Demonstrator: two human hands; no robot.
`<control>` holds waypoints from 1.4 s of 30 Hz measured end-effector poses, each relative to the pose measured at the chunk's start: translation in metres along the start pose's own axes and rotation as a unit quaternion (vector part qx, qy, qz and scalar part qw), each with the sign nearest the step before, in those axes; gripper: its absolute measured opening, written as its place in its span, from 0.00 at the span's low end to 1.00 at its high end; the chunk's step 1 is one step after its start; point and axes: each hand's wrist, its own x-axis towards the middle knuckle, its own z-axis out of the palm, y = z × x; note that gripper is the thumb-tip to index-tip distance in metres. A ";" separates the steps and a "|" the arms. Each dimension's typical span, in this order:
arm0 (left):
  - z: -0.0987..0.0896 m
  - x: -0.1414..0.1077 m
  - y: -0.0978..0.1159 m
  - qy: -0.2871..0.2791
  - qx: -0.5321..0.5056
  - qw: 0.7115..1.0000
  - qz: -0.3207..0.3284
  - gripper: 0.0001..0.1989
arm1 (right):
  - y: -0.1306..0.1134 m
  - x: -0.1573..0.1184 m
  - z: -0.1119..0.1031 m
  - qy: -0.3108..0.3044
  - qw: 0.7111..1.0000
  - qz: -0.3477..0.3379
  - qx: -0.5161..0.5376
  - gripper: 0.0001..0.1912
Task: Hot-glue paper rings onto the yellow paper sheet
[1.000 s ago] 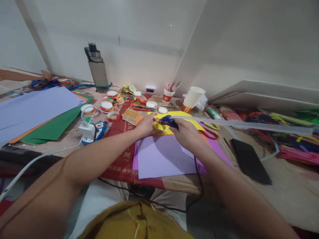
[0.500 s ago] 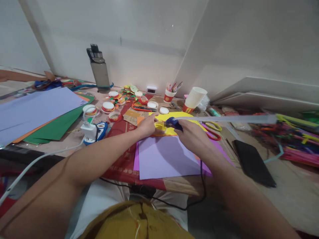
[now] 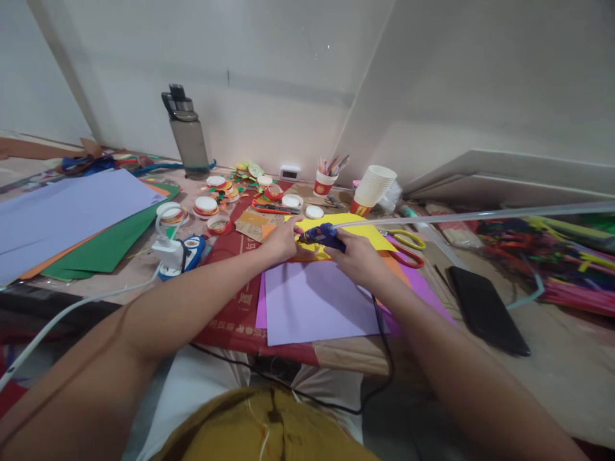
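My right hand (image 3: 362, 255) is closed around a blue hot glue gun (image 3: 327, 234), its nozzle pointing left. A long translucent glue stick (image 3: 432, 219) sticks out of its back to the right, and a black cord trails down below the hand. My left hand (image 3: 282, 242) is closed at the nozzle, fingertips pinching a small yellow paper piece (image 3: 311, 248), partly hidden by the gun. Under both hands lie a yellow sheet (image 3: 368, 229) and a light purple sheet (image 3: 321, 304).
Red-handled scissors (image 3: 408, 256) and a black phone (image 3: 487, 310) lie on the right. Paper cups (image 3: 375, 187), a pen cup (image 3: 324, 183) and a water bottle (image 3: 189, 141) stand behind. A power strip (image 3: 192, 253), coloured sheets (image 3: 77, 205) and several cup pieces (image 3: 205, 206) are leftward.
The glue gun has tilted and its nozzle has moved left, up to my left fingertips. The glue stick's far end has swung up and right. My left hand stays nearly in place.
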 end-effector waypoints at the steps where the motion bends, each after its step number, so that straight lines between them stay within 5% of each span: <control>1: -0.001 0.001 0.001 -0.011 -0.004 1.000 0.008 0.46 | 0.001 0.000 -0.001 0.004 1.000 0.002 0.002 0.09; 10: -0.009 0.004 0.002 -0.025 0.006 0.999 0.027 0.44 | -0.001 0.002 0.002 0.011 1.000 -0.010 0.006 0.11; 21: -0.008 0.000 0.003 -0.021 0.052 0.998 -0.033 0.52 | 0.002 -0.005 -0.010 0.005 0.998 0.019 -0.063 0.09; 29: -0.005 0.004 -0.002 -0.019 0.023 0.999 -0.018 0.50 | -0.004 -0.001 0.004 0.011 1.000 -0.011 -0.025 0.12; 37: -0.008 -0.002 0.004 -0.032 0.044 0.998 -0.038 0.49 | -0.003 -0.011 -0.021 -0.018 0.996 0.018 -0.089 0.09; 42: -0.005 -0.001 -0.001 -0.023 0.035 0.999 -0.035 0.52 | -0.008 -0.009 -0.015 -0.012 0.996 0.016 -0.090 0.11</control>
